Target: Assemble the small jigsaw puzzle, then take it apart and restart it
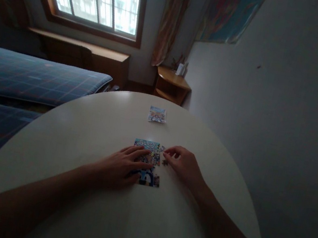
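Observation:
A partly assembled jigsaw puzzle (146,178) with a colourful cartoon print lies flat on the round white table (93,214). Across its left side rests my left hand (127,165), palm down with the fingers spread, hiding part of the picture. At the puzzle's uneven right edge, the thumb and index finger of my right hand (181,162) pinch a small puzzle piece (162,149). Just below those fingertips lies a loose dark piece (164,162). Whether the pinched piece touches the puzzle's edge, I cannot tell.
Farther back on the table lies a small printed picture sheet (157,115). A bed with a blue plaid mattress (31,76) stands at the left, and a wooden corner cabinet (173,82) behind the table. A pale wall (268,126) runs along the right.

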Tool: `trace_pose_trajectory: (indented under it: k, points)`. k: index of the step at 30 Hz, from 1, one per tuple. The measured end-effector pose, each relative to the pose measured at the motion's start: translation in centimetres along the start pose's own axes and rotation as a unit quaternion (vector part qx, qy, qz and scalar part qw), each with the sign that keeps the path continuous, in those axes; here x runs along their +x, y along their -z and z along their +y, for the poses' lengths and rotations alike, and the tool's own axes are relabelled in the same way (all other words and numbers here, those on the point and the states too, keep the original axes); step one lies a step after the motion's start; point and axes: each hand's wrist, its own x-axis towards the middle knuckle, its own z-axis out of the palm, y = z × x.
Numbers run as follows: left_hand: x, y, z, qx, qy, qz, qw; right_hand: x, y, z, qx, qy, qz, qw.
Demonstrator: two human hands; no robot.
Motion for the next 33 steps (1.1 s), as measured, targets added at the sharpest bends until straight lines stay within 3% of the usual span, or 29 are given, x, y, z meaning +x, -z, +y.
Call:
trace_pose_trajectory:
  k: [16, 25, 33]
  points:
    - [0.4, 0.8, 1.2, 0.044, -0.004, -0.005, 0.999, 1.2, 0.5, 2.6, -0.039, -0.048, 0.003, 0.998]
    - [0.2, 0.6, 1.1, 0.043, -0.003, -0.003, 0.999, 1.6, -1.2, 2.3, -0.059, 0.045, 0.010, 0.997]
    - [0.1, 0.5, 1.0, 0.054, -0.008, -0.010, 0.998, 1.9, -1.7, 2.5, -0.065, 0.053, -0.009, 0.996]
